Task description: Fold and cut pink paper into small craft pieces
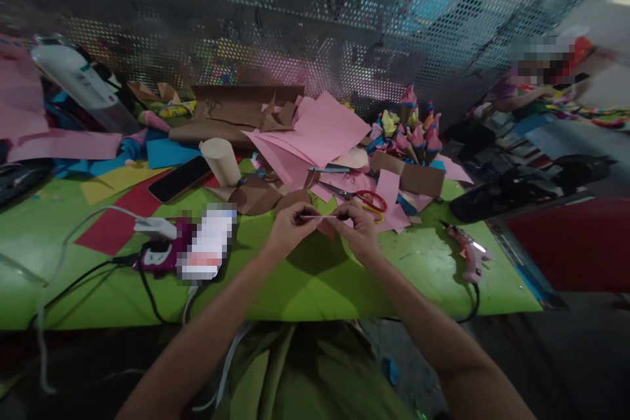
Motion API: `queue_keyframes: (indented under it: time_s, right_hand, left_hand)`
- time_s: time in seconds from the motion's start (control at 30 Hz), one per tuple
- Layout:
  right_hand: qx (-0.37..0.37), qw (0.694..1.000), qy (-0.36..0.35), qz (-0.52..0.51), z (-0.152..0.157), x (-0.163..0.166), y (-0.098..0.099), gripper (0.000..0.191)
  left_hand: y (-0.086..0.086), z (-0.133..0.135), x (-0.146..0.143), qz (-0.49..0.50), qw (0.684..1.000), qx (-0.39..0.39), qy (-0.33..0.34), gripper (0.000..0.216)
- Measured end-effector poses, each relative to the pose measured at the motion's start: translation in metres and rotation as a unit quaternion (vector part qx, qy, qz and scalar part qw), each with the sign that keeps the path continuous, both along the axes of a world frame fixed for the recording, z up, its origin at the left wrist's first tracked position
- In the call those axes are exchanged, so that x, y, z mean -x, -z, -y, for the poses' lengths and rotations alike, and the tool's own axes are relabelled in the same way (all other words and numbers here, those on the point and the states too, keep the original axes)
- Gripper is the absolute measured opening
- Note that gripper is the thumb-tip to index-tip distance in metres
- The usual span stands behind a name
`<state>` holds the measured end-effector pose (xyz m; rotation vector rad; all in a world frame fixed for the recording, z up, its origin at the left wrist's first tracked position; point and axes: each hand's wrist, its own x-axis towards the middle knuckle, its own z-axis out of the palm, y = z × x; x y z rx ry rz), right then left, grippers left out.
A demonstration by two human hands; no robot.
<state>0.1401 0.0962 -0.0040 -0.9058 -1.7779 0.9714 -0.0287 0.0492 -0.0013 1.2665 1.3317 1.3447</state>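
Between my two hands, just over the near middle of the green table (295,289), is a small piece of pink paper (322,217), seen almost edge-on. My left hand (293,226) pinches its left end between thumb and fingers. At the other end, my right hand (358,230) pinches it the same way. Right behind my right hand lie scissors (371,200) with red and yellow handles, on pink paper scraps. Brown paper pieces (254,195) rest behind my left hand.
A pink glue gun (470,254) lies at the right with its black cord. On the left are a lit phone (209,243), a purple power strip (165,252) and a dark phone (180,178). Pink sheets (319,131) and paper flowers (416,128) stand behind. Someone sits far right.
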Motion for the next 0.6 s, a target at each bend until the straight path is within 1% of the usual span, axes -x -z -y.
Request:
queue_keyframes:
  time_s: [0.2, 0.47, 0.6]
  right_hand:
    - [-0.013, 1.0, -0.001, -0.005, -0.0005, 0.0009, 0.0025, 0.017]
    - [-0.024, 1.0, -0.01, -0.001, -0.0015, 0.0006, 0.0045, 0.014]
    - [-0.029, 1.0, -0.002, 0.0, -0.0016, 0.001, 0.0041, 0.016]
  left_hand:
    - [0.0036, -0.0009, 0.0002, -0.014, 1.0, -0.003, -0.001, 0.017]
    - [0.0042, -0.0016, -0.0016, -0.003, 1.0, -0.005, 0.007, 0.016]
    - [0.0052, -0.0017, -0.0018, -0.016, 1.0, -0.004, 0.002, 0.016]
